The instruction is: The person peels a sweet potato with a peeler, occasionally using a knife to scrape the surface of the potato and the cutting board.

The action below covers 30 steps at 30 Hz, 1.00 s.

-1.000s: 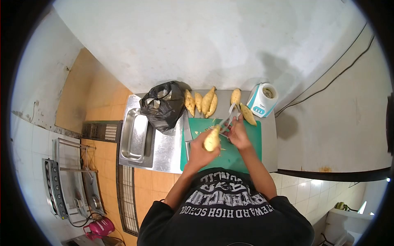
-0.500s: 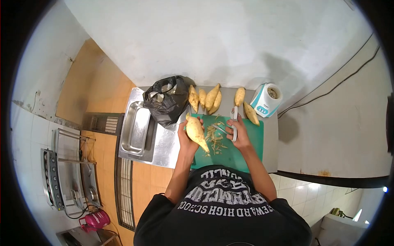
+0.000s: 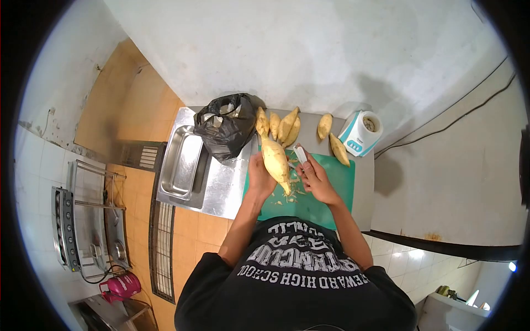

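My left hand [image 3: 258, 175] is wrapped round a large pale-yellow sweet potato [image 3: 275, 161], held tilted above the green cutting board [image 3: 339, 190]. Patches of its skin look pared away. In my right hand [image 3: 316, 179] is a white-handled peeler [image 3: 300, 154], close to the right side of the sweet potato. The peeler's blade is mostly hidden by my fingers. Thin peelings [image 3: 293, 197] lie scattered on the board beneath.
Several unpeeled sweet potatoes [image 3: 286, 126] lie along the wall. A black plastic bag [image 3: 225, 129] stands by the steel sink basin [image 3: 180, 160] on the left. At the back right is a white and blue blender base [image 3: 360, 134].
The peeler has moved left toward the sweet potato and turned in my right hand. The sweet potato has shifted slightly to the right in view.
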Each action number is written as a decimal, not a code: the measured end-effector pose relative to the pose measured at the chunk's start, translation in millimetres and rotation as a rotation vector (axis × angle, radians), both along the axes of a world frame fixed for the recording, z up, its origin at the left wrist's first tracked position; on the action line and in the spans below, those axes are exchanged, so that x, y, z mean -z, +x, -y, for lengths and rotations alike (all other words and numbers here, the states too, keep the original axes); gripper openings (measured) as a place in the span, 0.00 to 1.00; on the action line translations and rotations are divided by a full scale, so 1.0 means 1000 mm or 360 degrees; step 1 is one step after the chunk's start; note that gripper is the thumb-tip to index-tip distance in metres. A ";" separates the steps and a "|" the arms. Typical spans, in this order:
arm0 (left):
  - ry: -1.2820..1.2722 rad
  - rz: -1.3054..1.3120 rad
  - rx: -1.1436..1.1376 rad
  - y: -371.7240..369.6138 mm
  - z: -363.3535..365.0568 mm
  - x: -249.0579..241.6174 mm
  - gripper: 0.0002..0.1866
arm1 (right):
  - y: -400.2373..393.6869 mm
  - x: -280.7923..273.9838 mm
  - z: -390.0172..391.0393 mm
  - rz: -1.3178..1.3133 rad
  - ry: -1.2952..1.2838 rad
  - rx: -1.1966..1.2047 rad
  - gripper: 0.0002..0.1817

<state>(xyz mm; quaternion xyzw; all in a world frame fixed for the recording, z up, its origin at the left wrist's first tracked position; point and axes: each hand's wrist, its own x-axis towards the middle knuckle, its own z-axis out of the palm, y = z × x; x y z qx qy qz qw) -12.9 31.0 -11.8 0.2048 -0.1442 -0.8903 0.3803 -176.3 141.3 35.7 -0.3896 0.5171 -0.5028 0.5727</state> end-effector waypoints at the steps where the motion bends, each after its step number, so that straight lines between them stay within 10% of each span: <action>1: -0.0028 -0.0026 0.0025 -0.001 0.000 -0.005 0.24 | 0.001 -0.003 0.001 -0.0005 -0.0003 -0.0006 0.30; 7: -0.0090 0.0329 -0.0139 -0.006 -0.011 -0.019 0.27 | -0.001 0.004 0.004 -0.0246 -0.0052 0.0076 0.28; 9: -0.0066 0.0433 -0.0097 -0.005 -0.012 -0.022 0.28 | 0.005 0.015 0.017 -0.1015 -0.0870 0.0285 0.25; 15: -0.0235 0.0378 -0.0183 -0.006 -0.013 -0.012 0.33 | 0.018 -0.030 0.018 -0.1082 -0.0303 0.0068 0.25; 30: -0.1071 0.1002 -0.0494 -0.012 -0.017 0.000 0.35 | 0.031 -0.018 0.011 -0.1575 -0.0379 0.0001 0.24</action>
